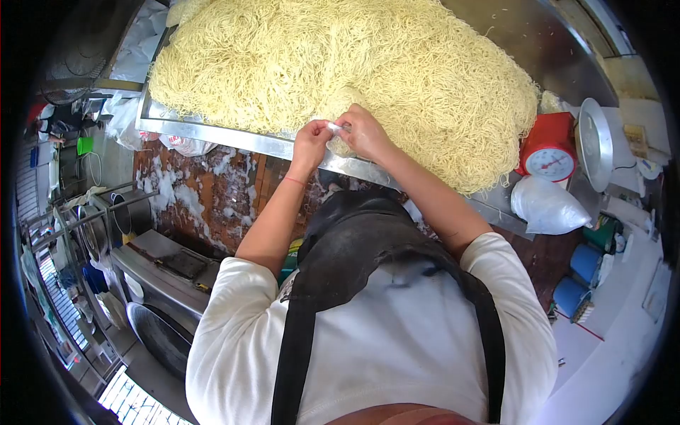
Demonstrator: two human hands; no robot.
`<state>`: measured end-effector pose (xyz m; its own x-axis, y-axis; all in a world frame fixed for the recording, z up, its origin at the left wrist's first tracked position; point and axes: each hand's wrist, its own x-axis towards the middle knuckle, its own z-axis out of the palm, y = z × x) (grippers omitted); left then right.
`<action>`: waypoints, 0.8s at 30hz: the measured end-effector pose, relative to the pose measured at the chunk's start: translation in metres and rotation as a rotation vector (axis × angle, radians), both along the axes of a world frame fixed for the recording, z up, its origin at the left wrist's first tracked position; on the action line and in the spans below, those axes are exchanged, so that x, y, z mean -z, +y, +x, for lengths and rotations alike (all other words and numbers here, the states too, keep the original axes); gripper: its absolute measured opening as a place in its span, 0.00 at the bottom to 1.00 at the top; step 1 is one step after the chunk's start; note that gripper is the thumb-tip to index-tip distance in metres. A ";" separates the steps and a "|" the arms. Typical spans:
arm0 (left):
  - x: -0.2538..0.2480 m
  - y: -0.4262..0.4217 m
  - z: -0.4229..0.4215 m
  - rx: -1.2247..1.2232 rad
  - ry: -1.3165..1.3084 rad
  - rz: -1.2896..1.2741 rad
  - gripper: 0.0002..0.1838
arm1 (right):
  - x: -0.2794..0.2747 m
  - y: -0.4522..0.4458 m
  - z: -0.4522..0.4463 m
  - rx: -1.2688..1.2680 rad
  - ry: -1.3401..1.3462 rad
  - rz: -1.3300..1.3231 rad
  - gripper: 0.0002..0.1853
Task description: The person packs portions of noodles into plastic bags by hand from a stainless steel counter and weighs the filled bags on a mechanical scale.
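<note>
At the front edge of a large heap of yellow noodles (333,49), both hands meet over what looks like a plastic bag (333,126) with noodles around it. My left hand (309,146) pinches the whitish twisted plastic from the left. From the right, my right hand (365,133) grips the same plastic, its fingers closed close to the left fingertips. Most of the bag is hidden under the hands, so its fill is hard to make out. The noodles lie on a metal-edged table (234,139).
Right of the noodles stand a red dial scale (549,152) and its round metal pan (595,145). A filled clear plastic bag (549,205) sits in front of the scale. Blue containers (570,296) are at lower right. A steel counter (166,269) stands left, beside the wet brown floor (205,191).
</note>
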<state>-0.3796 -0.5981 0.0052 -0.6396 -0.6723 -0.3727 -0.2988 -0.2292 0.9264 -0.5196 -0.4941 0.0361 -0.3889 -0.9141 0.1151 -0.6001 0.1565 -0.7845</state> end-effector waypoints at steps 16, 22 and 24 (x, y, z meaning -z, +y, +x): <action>-0.011 -0.002 -0.018 0.081 -0.059 -0.323 0.06 | -0.005 0.020 0.011 0.003 0.347 -0.121 0.13; -0.024 0.021 -0.014 0.191 0.156 -0.599 0.11 | -0.024 0.009 0.000 0.047 0.334 -0.235 0.03; -0.027 0.018 -0.013 0.210 0.148 -0.700 0.08 | -0.034 0.003 0.010 0.067 0.203 -0.238 0.04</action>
<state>-0.3928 -0.5796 0.0320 -0.7907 -0.5794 0.1977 -0.1323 0.4770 0.8689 -0.5099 -0.4914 0.0701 -0.3947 -0.8252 0.4041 -0.7426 0.0274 -0.6692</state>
